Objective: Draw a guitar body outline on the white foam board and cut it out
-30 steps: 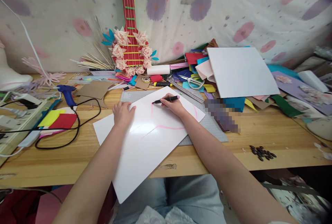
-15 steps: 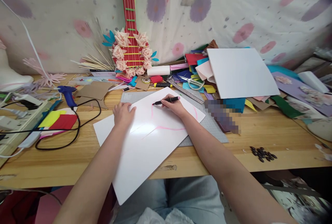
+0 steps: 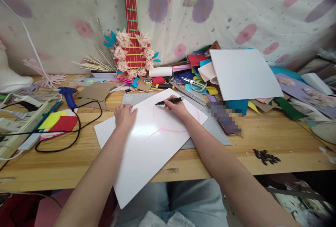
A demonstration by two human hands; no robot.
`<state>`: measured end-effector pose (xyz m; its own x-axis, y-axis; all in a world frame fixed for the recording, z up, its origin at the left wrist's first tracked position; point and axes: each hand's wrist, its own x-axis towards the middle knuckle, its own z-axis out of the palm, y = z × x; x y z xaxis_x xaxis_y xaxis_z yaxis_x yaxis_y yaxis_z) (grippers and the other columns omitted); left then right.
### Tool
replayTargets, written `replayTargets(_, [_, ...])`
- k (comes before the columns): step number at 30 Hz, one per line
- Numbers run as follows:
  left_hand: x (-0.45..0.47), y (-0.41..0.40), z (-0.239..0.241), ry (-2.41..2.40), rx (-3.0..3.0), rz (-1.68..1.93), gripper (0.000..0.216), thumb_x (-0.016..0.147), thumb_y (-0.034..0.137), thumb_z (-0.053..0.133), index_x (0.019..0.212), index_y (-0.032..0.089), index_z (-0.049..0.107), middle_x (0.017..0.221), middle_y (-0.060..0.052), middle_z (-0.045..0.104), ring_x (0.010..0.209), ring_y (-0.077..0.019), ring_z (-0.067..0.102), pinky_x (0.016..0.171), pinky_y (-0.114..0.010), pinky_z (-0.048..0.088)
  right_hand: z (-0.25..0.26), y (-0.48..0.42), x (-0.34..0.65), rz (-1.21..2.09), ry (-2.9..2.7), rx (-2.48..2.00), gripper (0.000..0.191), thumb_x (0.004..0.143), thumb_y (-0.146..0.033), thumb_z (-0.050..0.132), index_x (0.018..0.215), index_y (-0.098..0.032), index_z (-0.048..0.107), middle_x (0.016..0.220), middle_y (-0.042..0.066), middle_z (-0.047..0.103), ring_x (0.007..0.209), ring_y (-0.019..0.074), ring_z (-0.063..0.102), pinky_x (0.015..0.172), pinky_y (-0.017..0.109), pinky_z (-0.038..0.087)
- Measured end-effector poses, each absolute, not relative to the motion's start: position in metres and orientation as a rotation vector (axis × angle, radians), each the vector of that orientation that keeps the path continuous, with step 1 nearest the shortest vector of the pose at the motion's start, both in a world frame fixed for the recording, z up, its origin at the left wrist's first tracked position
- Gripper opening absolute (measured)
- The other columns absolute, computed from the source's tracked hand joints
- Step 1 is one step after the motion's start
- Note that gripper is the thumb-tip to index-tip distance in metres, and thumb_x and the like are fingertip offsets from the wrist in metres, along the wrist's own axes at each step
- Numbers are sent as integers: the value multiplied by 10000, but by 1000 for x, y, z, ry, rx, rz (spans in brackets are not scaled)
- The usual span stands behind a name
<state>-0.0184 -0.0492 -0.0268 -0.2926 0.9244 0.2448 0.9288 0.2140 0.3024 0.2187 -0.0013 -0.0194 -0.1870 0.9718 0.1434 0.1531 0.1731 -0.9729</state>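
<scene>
Marker [image 3: 169, 101] pinched in right hand [image 3: 176, 107], lying near-horizontal, tip pointing left on white sheet [image 3: 147, 139]; left hand [image 3: 124, 115] pressed flat.

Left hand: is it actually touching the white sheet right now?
Touching. The head view shows the left hand lying palm down on the white sheet, no gap under it, while the right hand holds the marker.

Glossy white sheet [image 3: 147, 143]; matt wooden table [image 3: 275, 136]; black plastic marker [image 3: 169, 101]; sheer cloth backdrop [image 3: 223, 9].
</scene>
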Motion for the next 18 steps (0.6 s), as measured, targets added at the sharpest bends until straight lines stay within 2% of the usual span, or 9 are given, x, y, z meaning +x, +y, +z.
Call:
replayTargets(7, [-18,-49,-27,-2443,-1860,-621,332,800,426,504,1022,226,649,1073,-109,568,1059,-292,471,943,-411,352,-20,-1,217,1136,-1585,-1125,268,710,-468,602,716,-209,531,636,-8,630,550,106,500,560,254,418])
replayTargets(13, [-18,-49,-26,-2456,-1862,-616,331,800,432,501,1022,234,647,1071,-103,569,1063,-291,466,948,-414,347,-25,5,218,997,-1411,-1226,284,701,-489,590,798,-227,535,705,-12,621,527,105,485,473,244,406])
replayTargets(18, [-18,-49,-26,-2447,-1862,-639,332,796,423,507,1023,226,648,1064,-108,572,1060,-291,470,941,-413,354,-21,0,219,1095,-1584,-1125,286,723,-494,578,758,-213,546,674,-3,636,554,105,490,500,236,406])
